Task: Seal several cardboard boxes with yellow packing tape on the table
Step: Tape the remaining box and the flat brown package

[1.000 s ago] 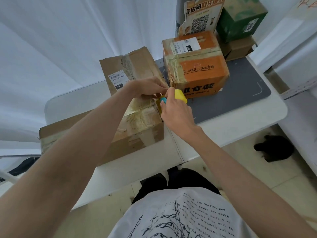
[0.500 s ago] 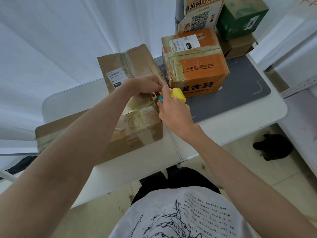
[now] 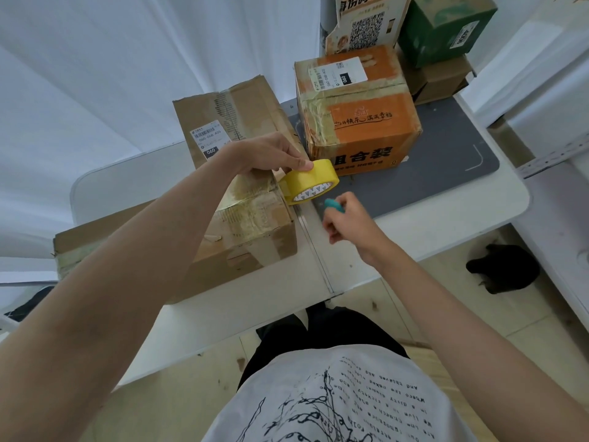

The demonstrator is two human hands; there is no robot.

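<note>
Since a moment ago my right hand [image 3: 350, 223] has pulled down and away from the tape roll [image 3: 308, 181], fingers curled round a small teal tool [image 3: 334, 205]. My left hand [image 3: 271, 153] pinches the yellow roll at frame centre, against the brown box [image 3: 251, 215] on the bench [image 3: 446, 224]. That box's label reads "060"; so does the orange box [image 3: 360, 110], upper centre.

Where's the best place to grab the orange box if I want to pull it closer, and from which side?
Probably by its two side walls, reaching in from the near side with both hands. The orange box stands upright on the grey mat, its taped top is flat with no handle, and the near face is unobstructed, while other boxes crowd behind it.
</note>
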